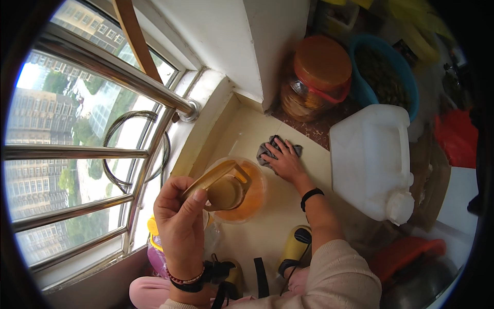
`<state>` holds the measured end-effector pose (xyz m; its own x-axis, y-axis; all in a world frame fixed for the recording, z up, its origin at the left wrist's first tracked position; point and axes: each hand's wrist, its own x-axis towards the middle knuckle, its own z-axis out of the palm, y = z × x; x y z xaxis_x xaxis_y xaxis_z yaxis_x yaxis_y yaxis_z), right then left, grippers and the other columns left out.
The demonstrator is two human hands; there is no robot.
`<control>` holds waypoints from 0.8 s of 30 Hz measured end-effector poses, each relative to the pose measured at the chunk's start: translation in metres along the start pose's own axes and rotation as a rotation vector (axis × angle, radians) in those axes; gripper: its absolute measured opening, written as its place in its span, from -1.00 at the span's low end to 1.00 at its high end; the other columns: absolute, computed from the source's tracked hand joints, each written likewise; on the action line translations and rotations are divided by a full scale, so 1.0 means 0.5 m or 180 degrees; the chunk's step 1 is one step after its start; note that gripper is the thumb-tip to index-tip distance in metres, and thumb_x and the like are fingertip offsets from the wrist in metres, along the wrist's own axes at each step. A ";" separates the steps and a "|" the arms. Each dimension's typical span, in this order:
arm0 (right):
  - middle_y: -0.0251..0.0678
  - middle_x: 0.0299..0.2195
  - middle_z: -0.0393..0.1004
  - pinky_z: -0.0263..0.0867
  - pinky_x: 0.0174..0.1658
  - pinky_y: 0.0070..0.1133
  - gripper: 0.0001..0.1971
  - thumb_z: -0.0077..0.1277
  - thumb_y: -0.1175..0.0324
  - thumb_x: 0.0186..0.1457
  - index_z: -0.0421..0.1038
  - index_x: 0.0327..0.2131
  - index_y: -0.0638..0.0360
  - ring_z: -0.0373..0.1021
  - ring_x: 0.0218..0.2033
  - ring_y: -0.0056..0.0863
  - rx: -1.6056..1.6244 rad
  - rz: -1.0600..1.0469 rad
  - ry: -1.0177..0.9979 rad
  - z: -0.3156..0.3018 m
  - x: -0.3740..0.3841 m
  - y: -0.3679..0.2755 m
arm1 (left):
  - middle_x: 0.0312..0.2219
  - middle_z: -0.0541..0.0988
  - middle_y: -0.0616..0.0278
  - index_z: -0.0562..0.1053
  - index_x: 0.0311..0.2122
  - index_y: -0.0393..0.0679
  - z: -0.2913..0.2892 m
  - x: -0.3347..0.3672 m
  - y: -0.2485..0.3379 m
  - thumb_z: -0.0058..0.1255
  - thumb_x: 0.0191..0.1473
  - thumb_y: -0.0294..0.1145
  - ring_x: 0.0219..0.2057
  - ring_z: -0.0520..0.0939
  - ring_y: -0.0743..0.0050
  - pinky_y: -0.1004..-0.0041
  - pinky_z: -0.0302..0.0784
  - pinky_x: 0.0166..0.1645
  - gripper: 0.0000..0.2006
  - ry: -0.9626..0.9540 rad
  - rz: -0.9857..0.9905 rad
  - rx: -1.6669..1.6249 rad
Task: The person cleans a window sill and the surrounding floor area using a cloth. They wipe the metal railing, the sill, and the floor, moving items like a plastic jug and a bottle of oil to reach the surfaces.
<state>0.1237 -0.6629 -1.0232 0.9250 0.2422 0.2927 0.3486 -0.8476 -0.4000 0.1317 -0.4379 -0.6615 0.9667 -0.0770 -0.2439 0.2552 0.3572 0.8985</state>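
Observation:
My left hand grips a tan plastic piece with thumb and fingers. It has a long flat edge and a squared end; its exact kind is unclear. Behind and below it, partly hidden, stands a round clear tub with orange showing inside or on top. Farther right, my right hand presses down on a crumpled grey cloth against the beige tiled floor. The fingers lie over the cloth, partly spread.
A large white jug lies at the right. Behind it are a red-lidded jar and a blue basin. Metal railings and a window line the left. A yellow-capped bottle stands near my left wrist; my shoes are below.

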 end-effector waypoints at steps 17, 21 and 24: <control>-0.38 0.38 0.06 -0.28 0.41 0.01 -0.43 0.14 -0.10 0.02 0.41 0.15 -0.41 -0.18 0.44 -0.11 -0.0144 -0.0115 -0.1376 0.123 0.294 0.019 | -0.44 0.50 0.45 0.46 -0.26 -0.24 -0.063 0.094 -0.058 0.14 0.19 -0.47 -0.41 0.45 0.77 0.69 0.36 -0.28 -0.90 0.0218 0.0186 0.1555; -0.38 0.33 0.15 -0.31 0.41 0.01 -0.46 0.13 -0.12 0.01 0.45 0.12 -0.46 -0.15 0.43 -0.13 -0.0224 -0.0006 -0.1066 0.147 0.289 0.019 | -0.50 0.42 0.50 0.44 -0.28 -0.23 -0.082 0.131 -0.070 0.08 0.26 -0.38 -0.47 0.35 0.80 0.71 0.24 -0.36 -0.86 0.0277 0.0275 0.1964; -0.44 0.29 0.25 -0.36 0.42 0.00 -0.47 0.11 -0.14 0.03 0.46 0.11 -0.41 -0.13 0.42 -0.15 -0.0436 0.0197 -0.0850 0.165 0.291 0.013 | -0.54 0.38 0.54 0.43 -0.31 -0.22 -0.093 0.153 -0.076 0.05 0.29 -0.34 -0.51 0.29 0.84 0.70 0.16 -0.43 -0.82 0.0449 0.0201 0.1859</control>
<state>0.2730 -0.5944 -1.0549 0.9572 0.2883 0.0256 0.2835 -0.9160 -0.2838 0.1951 -0.4143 -0.7312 0.9788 0.0660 -0.1937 0.2035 -0.2164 0.9549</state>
